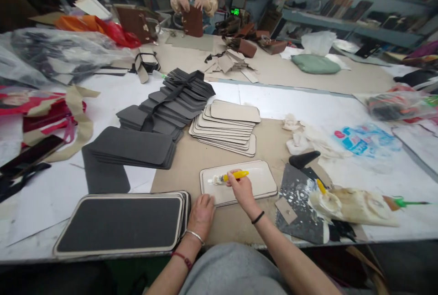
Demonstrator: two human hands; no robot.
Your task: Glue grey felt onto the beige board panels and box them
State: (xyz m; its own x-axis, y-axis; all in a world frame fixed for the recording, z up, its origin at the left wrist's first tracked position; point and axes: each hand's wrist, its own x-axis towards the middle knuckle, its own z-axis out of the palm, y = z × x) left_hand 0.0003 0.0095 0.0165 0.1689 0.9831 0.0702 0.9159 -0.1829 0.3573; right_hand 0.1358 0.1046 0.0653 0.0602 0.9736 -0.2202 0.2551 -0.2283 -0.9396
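- My right hand [241,189] is closed around a slim yellow-handled brush [225,178], its whitened bristles over a cream rounded-rectangular panel [264,178].
- That panel lies near the middle of the worktop's [183,174] front edge.
- My left hand [200,215], palm down, is at the panel's near left corner; I cannot tell whether it grips anything.
- Dark cream-bordered panels [123,222] lie left, along the front edge.

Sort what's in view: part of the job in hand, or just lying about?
Likely in the job:
yellow-handled brush, in the right hand
cream panel under it, left hand at its near-left corner
cream stack behind
dark panels with cream borders
white-smeared dark sheet

Apparently just lying about:
orange bag, back left
green bundle, back right
blue-printed plastic bag, right
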